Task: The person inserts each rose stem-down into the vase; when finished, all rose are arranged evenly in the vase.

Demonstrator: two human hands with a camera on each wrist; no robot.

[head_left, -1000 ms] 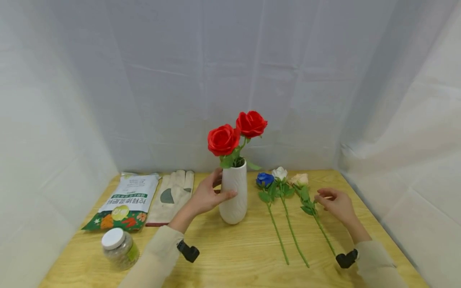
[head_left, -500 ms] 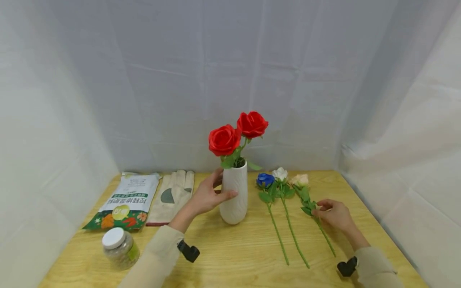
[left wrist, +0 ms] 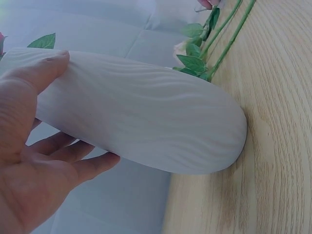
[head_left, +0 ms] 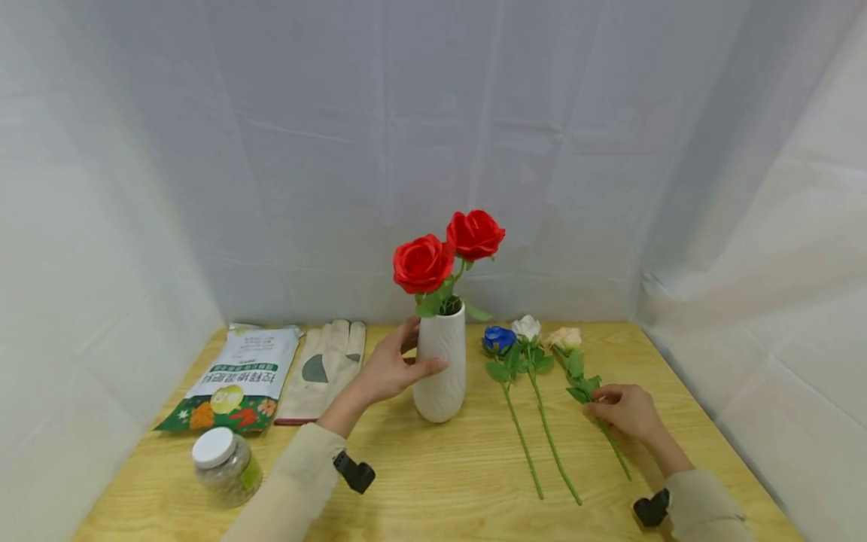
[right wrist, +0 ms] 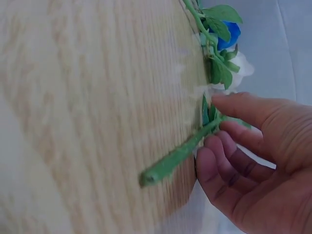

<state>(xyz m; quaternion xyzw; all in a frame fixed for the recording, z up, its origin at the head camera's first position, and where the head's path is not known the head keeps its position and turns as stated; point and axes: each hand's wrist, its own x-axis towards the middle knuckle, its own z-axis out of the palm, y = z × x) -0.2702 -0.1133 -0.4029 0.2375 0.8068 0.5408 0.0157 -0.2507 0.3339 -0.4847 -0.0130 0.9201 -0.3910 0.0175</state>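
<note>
A white ridged vase (head_left: 442,369) stands upright on the table with two red roses (head_left: 423,263) in it. My left hand (head_left: 391,365) grips the vase from its left side, thumb across the front and fingers behind; the left wrist view shows the vase's base (left wrist: 219,131) on the wood. At the right, my right hand (head_left: 630,410) pinches the stem of a peach rose (head_left: 565,339) just below its leaves. In the right wrist view, the green stem (right wrist: 175,158) passes by the fingertips, its cut end pointing toward the camera. The rose lies along the table.
A blue rose (head_left: 499,339) and a white rose (head_left: 526,327) lie between the vase and the peach rose. On the left are a fertilizer bag (head_left: 237,380), a pair of work gloves (head_left: 325,369) and a white-lidded jar (head_left: 226,467). White sheeting (head_left: 339,150) surrounds the table.
My right hand has come down and slightly left from beside the peach rose's leaves and taken its stem. My left hand and the vase have hardly moved.
</note>
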